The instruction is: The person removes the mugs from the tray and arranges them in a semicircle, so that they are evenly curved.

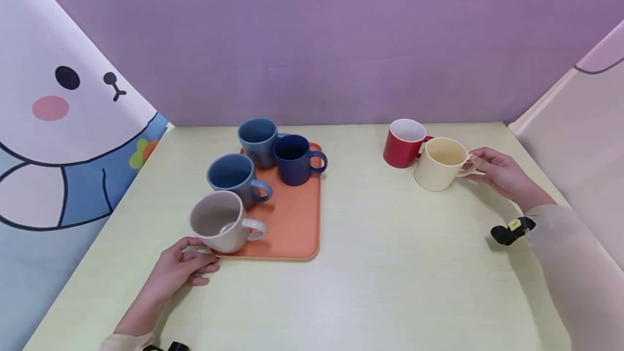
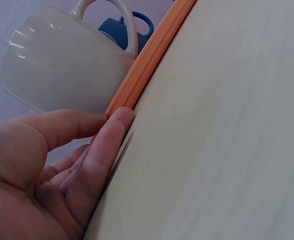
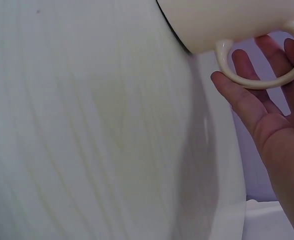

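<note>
At the front left corner of the orange tray (image 1: 292,232), my left hand (image 1: 173,270) pinches the rim between thumb and fingers (image 2: 102,150). Right beside it stands a pale grey mug (image 1: 216,221) on the tray's corner. Behind that are a blue mug (image 1: 231,175), another blue mug (image 1: 258,140) and a navy mug (image 1: 292,161). On the right, my right hand (image 1: 497,172) holds a cream mug (image 1: 439,167) by its handle (image 3: 267,82). Its base looks close to the table; contact there I cannot tell. A red mug (image 1: 401,148) with a white inside stands just left of it.
The pale table (image 1: 390,275) ends at a purple backdrop (image 1: 341,47). A cloth with a printed cartoon animal (image 1: 63,123) hangs at the left, and a pale panel (image 1: 580,140) closes the right side.
</note>
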`<state>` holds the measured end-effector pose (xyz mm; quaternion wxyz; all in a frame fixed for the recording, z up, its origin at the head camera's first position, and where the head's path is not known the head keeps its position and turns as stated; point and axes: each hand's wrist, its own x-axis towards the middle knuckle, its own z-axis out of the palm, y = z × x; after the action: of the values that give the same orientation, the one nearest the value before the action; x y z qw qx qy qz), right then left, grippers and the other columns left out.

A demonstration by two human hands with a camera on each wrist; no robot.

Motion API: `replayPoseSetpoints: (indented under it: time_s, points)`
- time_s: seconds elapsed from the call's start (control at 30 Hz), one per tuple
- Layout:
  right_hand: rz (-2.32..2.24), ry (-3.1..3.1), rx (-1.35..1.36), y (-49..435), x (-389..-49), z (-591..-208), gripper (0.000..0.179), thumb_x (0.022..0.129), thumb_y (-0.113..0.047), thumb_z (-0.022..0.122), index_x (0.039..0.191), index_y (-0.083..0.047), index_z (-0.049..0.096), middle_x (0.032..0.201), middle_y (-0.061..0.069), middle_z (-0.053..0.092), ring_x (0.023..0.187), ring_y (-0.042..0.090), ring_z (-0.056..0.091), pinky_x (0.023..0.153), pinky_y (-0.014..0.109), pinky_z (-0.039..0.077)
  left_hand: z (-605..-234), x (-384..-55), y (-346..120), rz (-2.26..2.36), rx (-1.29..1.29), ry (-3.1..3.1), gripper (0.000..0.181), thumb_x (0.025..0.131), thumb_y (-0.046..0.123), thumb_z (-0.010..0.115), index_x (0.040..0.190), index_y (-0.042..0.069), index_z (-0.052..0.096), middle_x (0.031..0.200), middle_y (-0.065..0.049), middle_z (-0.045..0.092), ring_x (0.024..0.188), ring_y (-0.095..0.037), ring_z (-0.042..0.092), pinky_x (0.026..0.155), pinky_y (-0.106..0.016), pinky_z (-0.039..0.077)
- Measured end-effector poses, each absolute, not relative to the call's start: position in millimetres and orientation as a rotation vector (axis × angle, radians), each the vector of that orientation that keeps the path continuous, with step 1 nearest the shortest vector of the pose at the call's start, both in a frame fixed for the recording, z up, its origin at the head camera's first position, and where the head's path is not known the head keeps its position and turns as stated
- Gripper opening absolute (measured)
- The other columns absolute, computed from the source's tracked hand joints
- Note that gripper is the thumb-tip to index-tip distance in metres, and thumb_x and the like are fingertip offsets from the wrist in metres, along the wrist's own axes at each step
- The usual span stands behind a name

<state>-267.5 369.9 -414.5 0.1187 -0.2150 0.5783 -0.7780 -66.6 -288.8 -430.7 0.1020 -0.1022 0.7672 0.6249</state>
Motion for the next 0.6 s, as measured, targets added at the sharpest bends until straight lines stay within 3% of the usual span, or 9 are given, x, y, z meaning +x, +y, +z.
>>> replayPoseSetpoints:
  time_s: [0.6]
  points:
    - [-2.289, 1.671, -0.51, 364.7, -271.0, -412.6, 0.029, 0.104, 0.004, 0.04, 0.106, -0.003, 0.068, 0.099, 0.009, 0.069, 0.096, 0.017, 0.068, 0.084, 0.032, 0.058, -432.4, -68.6, -292.0, 1.851, -0.286, 2.263, 0.034, 0.096, 0.004, 0.064, 0.12, -0.009, 0.044, 0.094, -0.013, 0.074, 0.079, -0.016, 0.074, 0.065, -0.034, 0.061]
